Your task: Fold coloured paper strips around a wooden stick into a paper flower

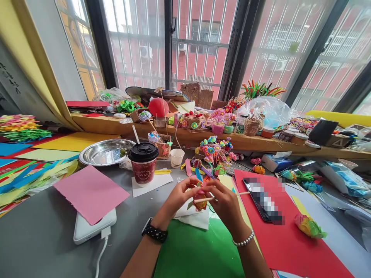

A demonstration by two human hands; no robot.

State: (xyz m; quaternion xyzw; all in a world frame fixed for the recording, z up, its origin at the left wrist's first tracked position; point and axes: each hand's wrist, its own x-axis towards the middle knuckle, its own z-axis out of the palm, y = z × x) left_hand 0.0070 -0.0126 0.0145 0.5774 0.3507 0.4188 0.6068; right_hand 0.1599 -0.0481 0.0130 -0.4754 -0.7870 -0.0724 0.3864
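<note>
Fingers of both hands meet over a small paper flower [199,204] with orange, yellow and pink petals and bits of green. My left hand [184,194] pinches it from the left. From the other side, my right hand [224,199] closes its fingertips on the top of the flower. A thin pale stick [242,193] passes through the right hand's fingers, and its near end crosses in front of the petals. The exact spot where the fingertips press is partly hidden. Below the hands are white paper [199,222] and a green sheet [199,251].
A lidded drink cup [143,170] with a straw, a metal plate [95,152] and a white power bank [94,227] under pink paper [91,193] are on the left. A phone [262,200] and another paper flower [310,226] lie on red paper [307,253]. Crafts crowd the windowsill [121,125].
</note>
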